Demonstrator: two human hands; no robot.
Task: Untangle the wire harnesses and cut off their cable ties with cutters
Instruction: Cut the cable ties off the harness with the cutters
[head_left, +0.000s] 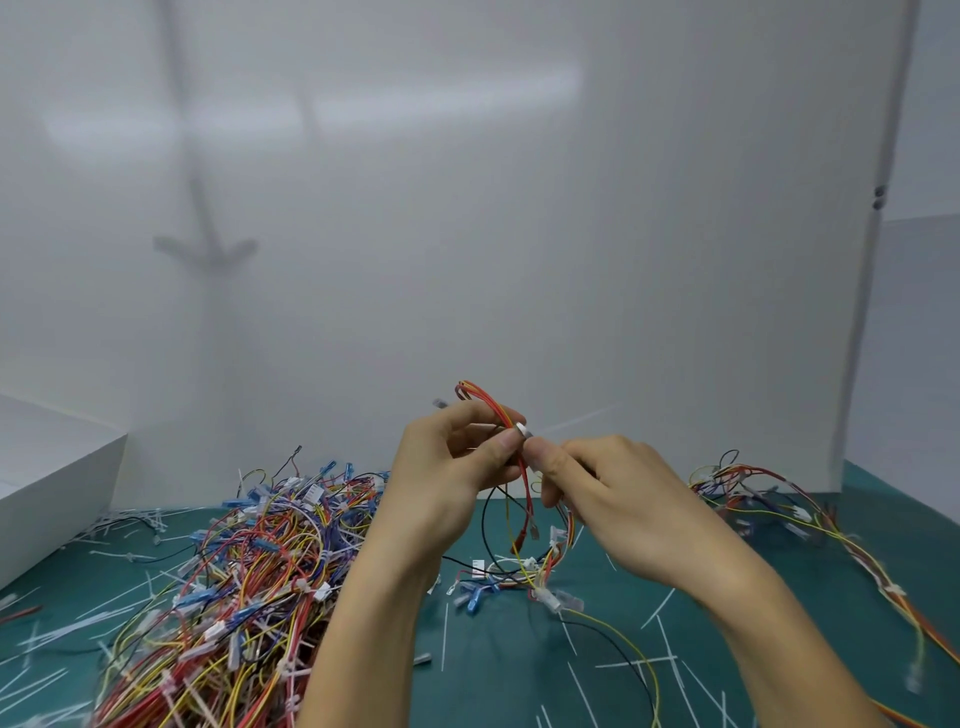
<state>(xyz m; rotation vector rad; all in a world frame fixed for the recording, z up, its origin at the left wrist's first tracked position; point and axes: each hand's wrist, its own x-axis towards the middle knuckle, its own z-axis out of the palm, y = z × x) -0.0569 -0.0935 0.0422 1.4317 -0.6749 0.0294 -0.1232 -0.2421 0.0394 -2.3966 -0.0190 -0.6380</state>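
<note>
Now in hand: you hold one wire harness (480, 396) up off the counter (519, 675), between your two hands. Its red and yellow loop stands above your fingers and its tails hang to the connectors (551, 597) lying below.
Why raised: lifting it likely lets the loose ends drop clear of the heaps, so you can see which wire crosses which and where the tie sits.
Left hand (452, 467): curled round the bundle, with thumb and forefinger pinching it just beneath a small white piece (523, 429). Whether that is a tie head or a connector cannot be told.
Right hand (608, 488): fingers curled, thumb tip meeting the left thumb at that same spot, pinching the wires there.
Tangled pile (249, 571): on the counter to your left, apart from the held harness.
Second bunch (753, 483): spread along the counter at your right.
Cut ties (660, 608): white strips scattered over the green surface.
Cutters: none in view, so you will likely need to fetch them before cutting.
White box (57, 467): at the far left edge.
</note>
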